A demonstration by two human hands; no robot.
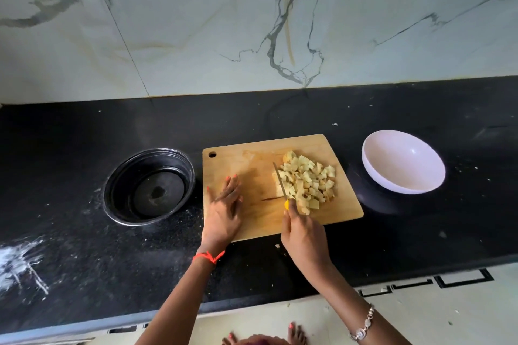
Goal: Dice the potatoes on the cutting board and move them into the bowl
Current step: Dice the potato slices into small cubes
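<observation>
A wooden cutting board [252, 165] lies on the black counter. A heap of diced potato pieces [308, 180] covers its right half. My right hand [304, 235] grips a yellow-handled knife [281, 183], whose blade rests against the left side of the heap. My left hand [224, 204] lies flat on the board's left part, fingers straight, holding nothing. A white bowl [403, 165] stands to the right of the board with nothing in it.
A round black lidded opening [150, 186] is set in the counter left of the board. White powder smears [22, 263] mark the counter's left front. One potato bit [277, 246] lies on the counter below the board. A marble wall rises behind.
</observation>
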